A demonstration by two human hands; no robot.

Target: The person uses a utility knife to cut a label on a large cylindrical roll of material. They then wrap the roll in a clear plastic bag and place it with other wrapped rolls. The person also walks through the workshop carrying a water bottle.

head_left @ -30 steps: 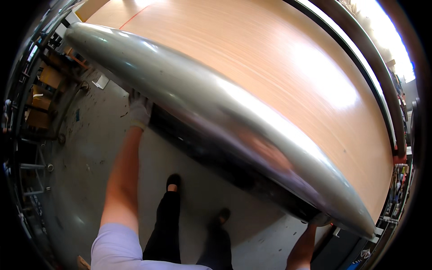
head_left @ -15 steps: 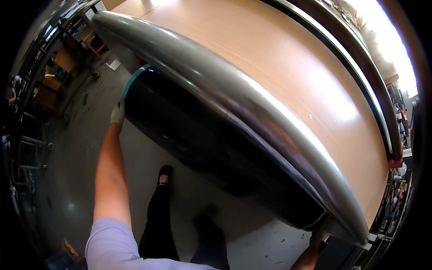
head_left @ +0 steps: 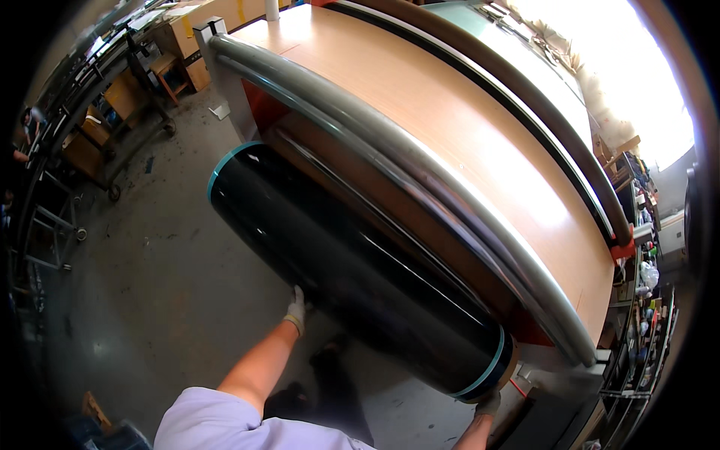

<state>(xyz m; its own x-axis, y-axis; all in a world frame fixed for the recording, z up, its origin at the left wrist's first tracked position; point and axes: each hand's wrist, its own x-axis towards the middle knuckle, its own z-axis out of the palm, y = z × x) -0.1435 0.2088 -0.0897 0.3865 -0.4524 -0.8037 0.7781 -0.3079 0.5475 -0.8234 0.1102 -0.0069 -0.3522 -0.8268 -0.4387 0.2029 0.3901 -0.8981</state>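
Note:
A long, glossy black roll (head_left: 360,259) with teal bands near both ends lies slantwise in front of the wood-topped machine, below its rounded metal bar. My left hand (head_left: 298,309), in a light glove, is against the roll's near lower side, left of its middle. Its thumb side shows, while the other fingers are partly hidden by the roll. At the roll's right end, my right hand (head_left: 488,403), also gloved, holds the lower edge close to the brown core rim (head_left: 511,360). Its fingertips are hidden beneath that end.
The metal bar (head_left: 390,127) curves along the edge of the wooden tabletop (head_left: 450,112). A thin metal rod (head_left: 360,206) runs behind the roll. Wheeled racks (head_left: 112,169) stand at left, a cardboard box (head_left: 217,22) at far left, and crowded shelves (head_left: 645,322) at right.
My left hand has gone from the roll's left end to its near side. More of the machine's recess shows behind the roll, and the view has shifted.

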